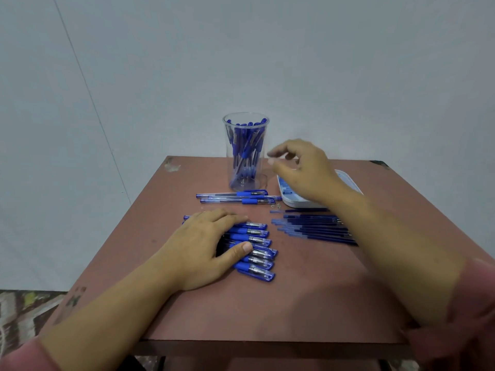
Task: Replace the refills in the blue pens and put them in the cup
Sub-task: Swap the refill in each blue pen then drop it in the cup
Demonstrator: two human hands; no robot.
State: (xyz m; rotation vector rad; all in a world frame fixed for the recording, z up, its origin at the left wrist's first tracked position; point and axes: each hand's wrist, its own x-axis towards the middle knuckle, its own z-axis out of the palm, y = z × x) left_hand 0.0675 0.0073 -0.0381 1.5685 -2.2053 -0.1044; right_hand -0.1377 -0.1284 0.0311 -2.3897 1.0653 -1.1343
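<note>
A clear cup (pixel 245 167) at the table's far middle stands upright and holds several blue pens. My right hand (pixel 302 170) hovers just right of the cup, above a white tray, fingers loosely curled and holding nothing. My left hand (pixel 206 245) rests flat on a row of several capped blue pens (pixel 257 253) in the table's middle. In front of the cup lie three more blue pens (pixel 238 198). A bundle of dark blue refills (pixel 316 228) lies to the right.
The white tray (pixel 348 183) sits at the far right of the reddish-brown table (pixel 267 311), partly under my right forearm. Small metal bits (pixel 277 206) lie near its front corner. A patterned rug (pixel 24 309) shows at the lower left. A pale wall stands behind the table.
</note>
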